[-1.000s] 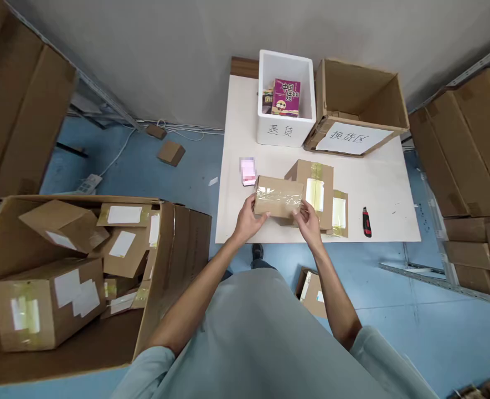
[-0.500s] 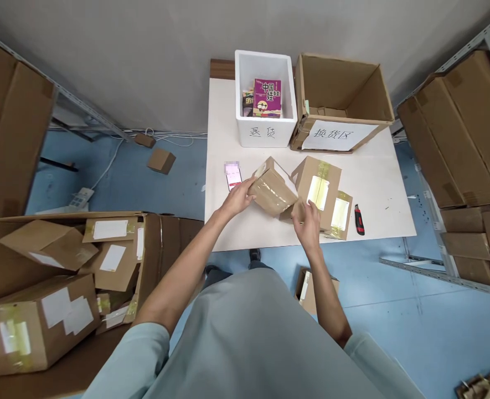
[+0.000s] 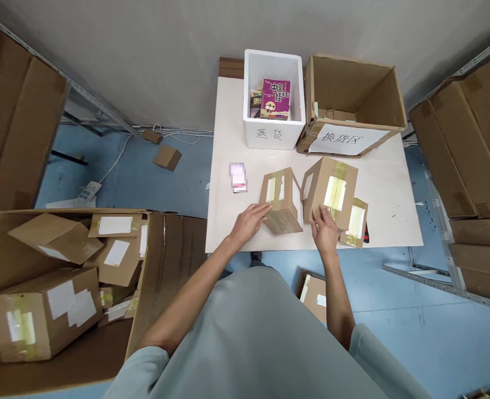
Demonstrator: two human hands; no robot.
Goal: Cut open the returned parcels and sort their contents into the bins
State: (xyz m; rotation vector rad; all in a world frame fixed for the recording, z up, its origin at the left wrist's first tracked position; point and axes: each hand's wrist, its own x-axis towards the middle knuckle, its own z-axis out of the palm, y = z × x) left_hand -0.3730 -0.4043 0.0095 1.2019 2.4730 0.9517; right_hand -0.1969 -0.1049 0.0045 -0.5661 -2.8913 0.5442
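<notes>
A small taped carton (image 3: 283,206) with white labels stands on the white table. The fingers of my left hand (image 3: 248,223), stretched out, touch its left side. A larger taped carton (image 3: 330,191) stands just right of it. My right hand (image 3: 324,228) rests its fingertips on the near lower part of this larger carton, without wrapping round it. Partly behind the larger carton sits another small carton (image 3: 356,223) with a label. A utility knife (image 3: 366,234) shows only as a red and black bit beside that one. Left of the cartons lies a phone (image 3: 238,178).
At the table's back stand a white foam bin (image 3: 273,134) with purple packages and an open cardboard box (image 3: 355,138), both with handwritten signs. A big carton (image 3: 153,266) full of parcels is at left. Another box (image 3: 314,296) is on the floor. Shelved cartons (image 3: 456,160) flank the right.
The small carton, tilted in my left hand before, now stands on the table, turned. The larger carton and the one beside it have shifted right, hiding most of the knife.
</notes>
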